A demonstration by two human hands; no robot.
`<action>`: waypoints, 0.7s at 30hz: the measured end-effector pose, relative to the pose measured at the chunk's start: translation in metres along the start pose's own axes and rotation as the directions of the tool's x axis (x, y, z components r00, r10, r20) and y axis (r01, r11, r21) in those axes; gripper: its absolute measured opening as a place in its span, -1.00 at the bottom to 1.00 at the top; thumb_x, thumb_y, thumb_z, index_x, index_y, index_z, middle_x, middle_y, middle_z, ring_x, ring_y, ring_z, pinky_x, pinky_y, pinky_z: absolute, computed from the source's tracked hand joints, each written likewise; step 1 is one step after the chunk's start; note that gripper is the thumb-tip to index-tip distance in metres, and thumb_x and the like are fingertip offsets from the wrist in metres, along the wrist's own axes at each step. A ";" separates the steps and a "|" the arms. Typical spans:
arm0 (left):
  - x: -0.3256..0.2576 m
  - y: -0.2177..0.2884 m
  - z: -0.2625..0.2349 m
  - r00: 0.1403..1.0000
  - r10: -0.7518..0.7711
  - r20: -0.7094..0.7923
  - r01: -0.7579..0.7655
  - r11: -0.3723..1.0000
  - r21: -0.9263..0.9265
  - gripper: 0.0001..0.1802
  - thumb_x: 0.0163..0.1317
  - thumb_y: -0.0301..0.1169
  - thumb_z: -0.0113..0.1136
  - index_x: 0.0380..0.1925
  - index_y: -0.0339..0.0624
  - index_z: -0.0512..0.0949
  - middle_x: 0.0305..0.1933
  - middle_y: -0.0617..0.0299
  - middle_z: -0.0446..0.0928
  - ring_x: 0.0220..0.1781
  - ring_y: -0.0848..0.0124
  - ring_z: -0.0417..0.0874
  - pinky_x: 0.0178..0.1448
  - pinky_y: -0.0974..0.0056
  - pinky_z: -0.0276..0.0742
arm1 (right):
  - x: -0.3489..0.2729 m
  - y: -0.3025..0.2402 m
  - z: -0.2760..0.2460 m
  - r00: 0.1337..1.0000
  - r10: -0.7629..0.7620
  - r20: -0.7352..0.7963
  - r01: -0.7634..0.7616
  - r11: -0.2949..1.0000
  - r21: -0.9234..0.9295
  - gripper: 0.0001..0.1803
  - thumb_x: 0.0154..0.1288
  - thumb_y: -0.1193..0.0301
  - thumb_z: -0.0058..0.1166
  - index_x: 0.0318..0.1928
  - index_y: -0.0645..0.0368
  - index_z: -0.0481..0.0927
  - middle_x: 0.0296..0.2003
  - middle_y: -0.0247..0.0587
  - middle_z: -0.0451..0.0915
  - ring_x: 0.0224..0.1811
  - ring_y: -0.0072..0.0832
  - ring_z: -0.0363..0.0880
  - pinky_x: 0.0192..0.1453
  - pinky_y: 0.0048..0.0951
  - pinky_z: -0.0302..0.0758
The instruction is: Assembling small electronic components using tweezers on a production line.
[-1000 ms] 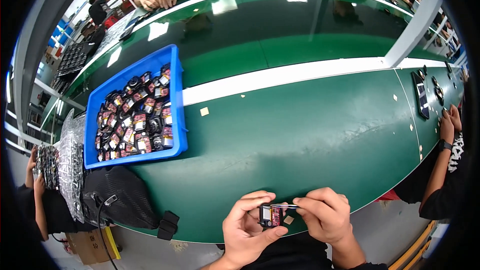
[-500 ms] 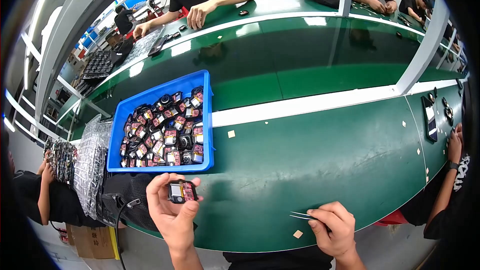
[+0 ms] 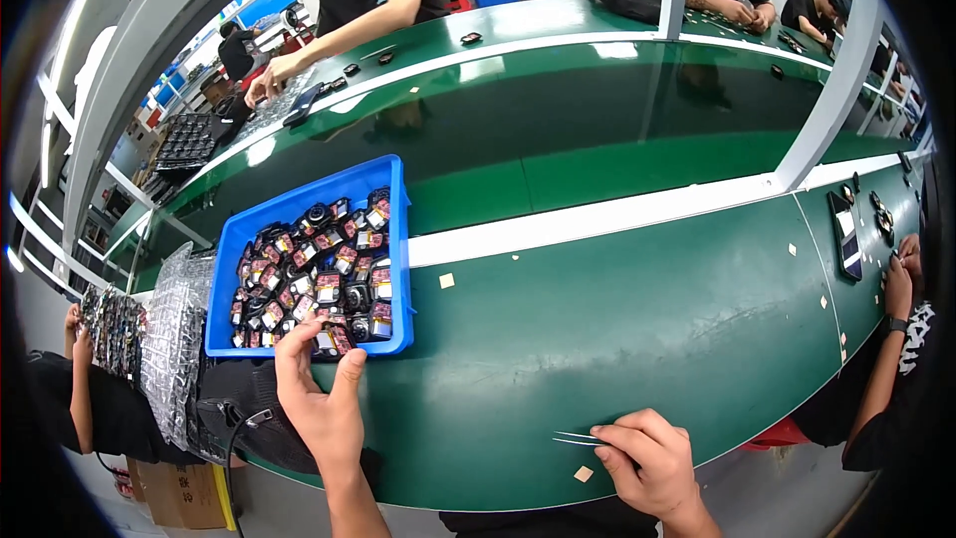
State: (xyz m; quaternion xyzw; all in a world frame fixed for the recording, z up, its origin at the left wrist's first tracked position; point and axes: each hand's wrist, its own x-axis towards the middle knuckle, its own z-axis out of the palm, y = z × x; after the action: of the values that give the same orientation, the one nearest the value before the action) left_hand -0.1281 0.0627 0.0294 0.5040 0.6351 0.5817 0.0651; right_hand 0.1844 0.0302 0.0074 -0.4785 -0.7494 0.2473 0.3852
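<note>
My left hand is raised at the near wall of a blue plastic bin. Between its thumb and fingers is a small black-cased electronic module with a pinkish-red and silver face, overlapping the bin's near rim. Many similar modules lie piled in the bin, some face up, a few showing a round black side. Low over the green table, my right hand pinches thin metal tweezers, their tips apart and pointing left with nothing between them. A small tan square lies just below the tweezers.
A black mesh bag and clear plastic trays are left of my arm. Another tan square lies right of the bin. A grey post rises at right. Co-workers sit across and at both sides; a dark phone-like device lies far right.
My left hand has carried the module from above the table to the bin's near edge. The right hand keeps its grip on the tweezers. Across the table, a co-worker's arms have shifted left.
</note>
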 end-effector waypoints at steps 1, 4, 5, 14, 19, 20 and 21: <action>0.001 -0.003 -0.001 1.000 0.016 -0.021 -0.014 0.994 0.107 -0.50 0.06 -0.60 0.47 0.00 -0.32 0.46 0.12 0.05 0.52 0.31 0.14 0.48 0.44 0.14 0.26 | 0.003 0.000 0.001 1.000 -0.021 0.006 0.021 1.000 0.011 -0.82 0.11 0.54 0.35 -0.23 0.18 0.72 -0.38 -0.27 0.59 -0.60 -0.51 0.49 -0.57 -0.52 0.39; 0.003 -0.002 0.005 1.000 0.013 -0.024 -0.006 0.956 0.292 -0.63 0.07 -0.57 0.44 -0.15 -0.30 0.48 0.11 -0.06 0.56 0.43 -0.02 0.38 0.47 0.02 0.19 | 0.006 0.003 0.003 0.999 -0.037 0.022 0.037 0.999 0.013 -0.82 0.11 0.53 0.36 -0.23 0.16 0.72 -0.38 -0.29 0.60 -0.60 -0.52 0.49 -0.57 -0.53 0.39; 0.004 -0.009 0.003 0.999 0.045 0.010 -0.046 0.935 0.352 -0.71 0.09 -0.54 0.42 -0.23 -0.28 0.51 0.13 -0.06 0.56 0.44 -0.08 0.36 0.48 -0.05 0.19 | 0.006 0.004 0.005 0.999 -0.040 0.034 0.039 0.999 0.023 -0.82 0.11 0.52 0.36 -0.23 0.15 0.72 -0.38 -0.31 0.60 -0.61 -0.53 0.49 -0.57 -0.53 0.40; -0.007 -0.001 0.007 0.992 0.127 0.011 -0.122 0.920 0.372 -0.85 0.20 -0.52 0.25 -0.23 -0.29 0.56 0.20 -0.07 0.49 0.43 -0.14 0.34 0.47 -0.11 0.19 | 0.011 -0.009 -0.009 1.000 -0.008 0.029 0.006 0.998 0.060 -0.79 0.14 0.61 0.29 -0.17 0.21 0.66 -0.32 -0.11 0.59 -0.45 -0.17 0.60 -0.40 -0.33 0.54; -0.063 0.034 0.002 0.953 -0.040 0.302 0.085 0.987 -0.139 -0.65 0.24 -0.54 0.34 0.00 -0.36 0.51 0.16 -0.01 0.48 0.16 0.22 0.57 0.26 0.20 0.48 | 0.015 -0.010 -0.011 1.000 -0.018 0.019 0.015 0.988 0.154 -0.81 0.16 0.62 0.28 -0.17 0.25 0.66 -0.34 -0.11 0.59 -0.48 -0.21 0.59 -0.42 -0.35 0.51; -0.074 0.045 0.008 0.904 -0.115 0.412 0.232 0.941 -0.247 -0.77 0.34 -0.53 0.20 -0.04 -0.38 0.53 0.15 -0.01 0.49 0.15 0.21 0.58 0.28 0.18 0.47 | 0.016 -0.010 -0.010 1.000 -0.001 0.015 -0.002 0.977 0.214 -0.82 0.18 0.62 0.27 -0.17 0.26 0.66 -0.35 -0.10 0.59 -0.48 -0.24 0.58 -0.42 -0.38 0.50; -0.090 0.051 0.021 0.846 -0.185 0.500 0.420 0.809 -0.411 -0.77 0.31 -0.55 0.23 -0.06 -0.38 0.55 0.13 -0.02 0.51 0.15 0.23 0.58 0.28 0.18 0.46 | 0.014 -0.012 -0.016 1.000 0.025 -0.003 -0.024 0.969 0.244 -0.83 0.19 0.62 0.27 -0.17 0.27 0.66 -0.35 -0.10 0.59 -0.48 -0.27 0.57 -0.42 -0.40 0.48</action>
State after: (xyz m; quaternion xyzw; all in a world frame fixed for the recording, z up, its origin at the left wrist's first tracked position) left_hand -0.0420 0.0031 0.0181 0.4752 0.5025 0.5806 0.4296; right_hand 0.1871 0.0375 0.0304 -0.4375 -0.7060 0.3410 0.4404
